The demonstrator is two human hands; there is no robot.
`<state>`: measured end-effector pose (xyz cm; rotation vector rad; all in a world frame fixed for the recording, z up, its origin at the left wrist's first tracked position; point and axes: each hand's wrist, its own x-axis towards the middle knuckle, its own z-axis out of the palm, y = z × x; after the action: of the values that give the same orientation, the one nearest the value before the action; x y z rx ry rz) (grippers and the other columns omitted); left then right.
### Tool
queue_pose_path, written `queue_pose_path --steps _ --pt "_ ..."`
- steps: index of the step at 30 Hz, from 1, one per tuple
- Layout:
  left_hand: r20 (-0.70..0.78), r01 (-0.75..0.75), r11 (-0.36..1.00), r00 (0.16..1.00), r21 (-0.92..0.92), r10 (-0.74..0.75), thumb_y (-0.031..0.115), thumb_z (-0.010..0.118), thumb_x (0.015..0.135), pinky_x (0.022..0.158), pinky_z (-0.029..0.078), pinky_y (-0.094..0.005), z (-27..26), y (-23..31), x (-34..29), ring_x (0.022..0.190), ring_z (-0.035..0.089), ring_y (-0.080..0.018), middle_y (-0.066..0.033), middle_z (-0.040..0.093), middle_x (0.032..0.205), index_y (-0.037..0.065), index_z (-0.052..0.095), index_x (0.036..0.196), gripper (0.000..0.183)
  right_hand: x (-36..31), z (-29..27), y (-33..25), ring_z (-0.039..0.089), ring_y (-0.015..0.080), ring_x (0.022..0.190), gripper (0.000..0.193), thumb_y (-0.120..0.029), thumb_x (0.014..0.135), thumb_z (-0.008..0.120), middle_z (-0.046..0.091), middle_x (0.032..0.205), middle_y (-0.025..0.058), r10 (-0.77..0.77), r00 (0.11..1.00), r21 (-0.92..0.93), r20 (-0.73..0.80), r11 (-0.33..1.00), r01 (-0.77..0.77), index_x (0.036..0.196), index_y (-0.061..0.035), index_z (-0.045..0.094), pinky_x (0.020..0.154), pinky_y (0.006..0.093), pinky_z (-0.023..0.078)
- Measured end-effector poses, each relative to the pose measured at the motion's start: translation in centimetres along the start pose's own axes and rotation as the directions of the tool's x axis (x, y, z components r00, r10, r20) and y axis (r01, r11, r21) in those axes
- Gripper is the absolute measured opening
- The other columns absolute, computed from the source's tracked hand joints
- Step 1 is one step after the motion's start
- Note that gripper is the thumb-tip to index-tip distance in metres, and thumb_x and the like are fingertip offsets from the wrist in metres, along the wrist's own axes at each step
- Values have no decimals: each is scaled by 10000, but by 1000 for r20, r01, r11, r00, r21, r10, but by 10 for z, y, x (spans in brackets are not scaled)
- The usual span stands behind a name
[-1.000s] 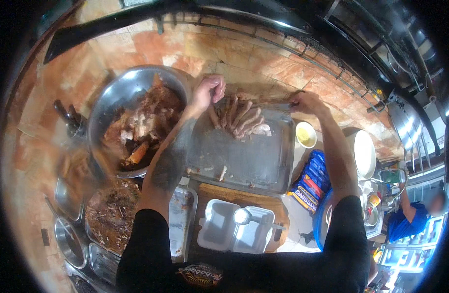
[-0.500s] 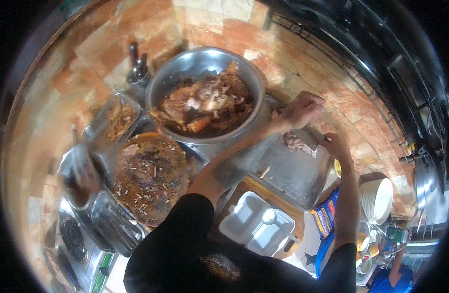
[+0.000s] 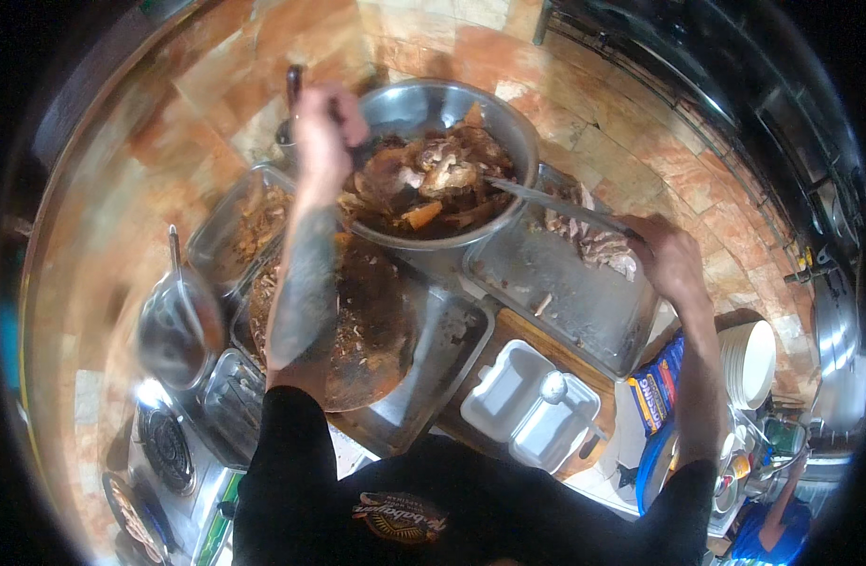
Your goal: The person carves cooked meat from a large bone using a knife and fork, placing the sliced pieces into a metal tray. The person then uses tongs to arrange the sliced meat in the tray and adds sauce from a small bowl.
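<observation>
My right hand [image 3: 671, 262] grips a long knife [image 3: 565, 203] above the right side of the metal tray [image 3: 584, 325]. Its blade points left, with the tip over the rim of a large steel bowl [image 3: 519, 123]. Chopped roasted meat [image 3: 442, 174] fills the bowl. More sliced meat [image 3: 602, 247] lies in the tray under the knife. At the bowl's left rim, my left hand [image 3: 329, 127] is closed and somewhat blurred, and what it holds, if anything, is hidden. Beside it stands a dark-handled tool [image 3: 294, 85] in a holder. My left forearm crosses a round chopping board [image 3: 376, 311] strewn with scraps.
An open white foam box [image 3: 513, 387] with a spoon rests on a wooden board [image 3: 470, 377]. Stacked white bowls [image 3: 749, 363] and a blue packet [image 3: 661, 382] stand right. Left are a meat container [image 3: 249, 226] and steel pot [image 3: 178, 325]. A person in blue [image 3: 767, 528] is lower right.
My left hand has moved from above the tray to the bowl's left side. My right hand has turned the knife so its blade now reaches toward the bowl. The view has shifted slightly.
</observation>
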<state>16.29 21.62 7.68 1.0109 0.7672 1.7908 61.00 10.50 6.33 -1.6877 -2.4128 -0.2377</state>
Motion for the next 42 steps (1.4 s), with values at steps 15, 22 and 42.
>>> queue_pose_path --steps 15,22,42 --pt "29 -486 874 873 5 486 423 425 935 427 239 -301 -23 20 84 441 300 -147 -21 347 560 89 416 696 411 197 46 -84 654 314 1022 400 -253 942 564 653 1071 120 -530 822 -488 -207 784 383 1341 -268 545 830 450 539" --pt "103 -332 932 932 -146 348 331 434 898 448 260 -319 -21 67 55 450 309 -155 -32 370 563 80 427 695 323 218 32 -90 652 313 1047 393 -230 921 593 675 1112 118 -55 993 -161 108 984 72 1307 -299 596 870 441 532" --pt "-86 -388 917 921 -93 381 231 423 921 420 264 -311 -23 64 17 433 320 -158 -44 385 554 73 414 660 305 183 60 -171 654 308 1080 288 -240 962 480 669 1170 132 -64 986 -14 152 998 67 1168 -232 681 923 470 514"
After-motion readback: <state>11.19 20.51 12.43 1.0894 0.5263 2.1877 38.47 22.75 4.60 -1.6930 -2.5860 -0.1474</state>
